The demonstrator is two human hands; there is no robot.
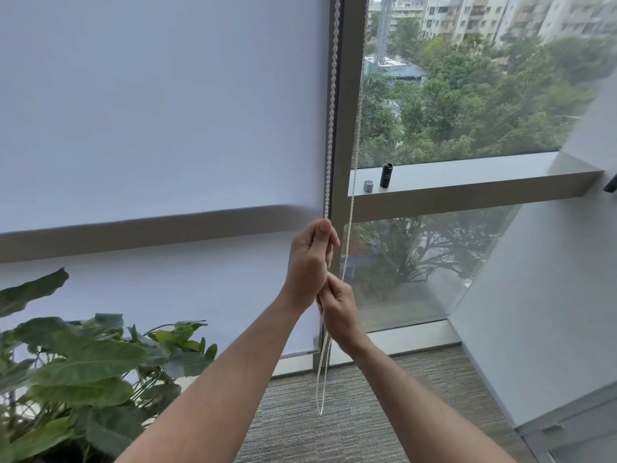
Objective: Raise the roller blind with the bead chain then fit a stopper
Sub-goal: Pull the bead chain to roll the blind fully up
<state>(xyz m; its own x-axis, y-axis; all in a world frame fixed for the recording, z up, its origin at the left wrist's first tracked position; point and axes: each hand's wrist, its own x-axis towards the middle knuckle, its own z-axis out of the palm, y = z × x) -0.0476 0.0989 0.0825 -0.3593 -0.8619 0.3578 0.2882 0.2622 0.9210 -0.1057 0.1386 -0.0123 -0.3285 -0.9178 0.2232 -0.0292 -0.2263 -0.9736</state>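
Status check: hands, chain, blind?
Left hand and right hand both grip the bead chain, left above right. Blind down past the sill. Nothing in the way.

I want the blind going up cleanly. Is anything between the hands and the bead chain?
No. Both hands already hold the bead chain: left hand above, right hand just below. The plant sits off to the left, clear of the hanging loop.

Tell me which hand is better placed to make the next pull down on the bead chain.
Probably the left hand: it pinches the bead chain high up, with room to travel down. The right hand grips lower.
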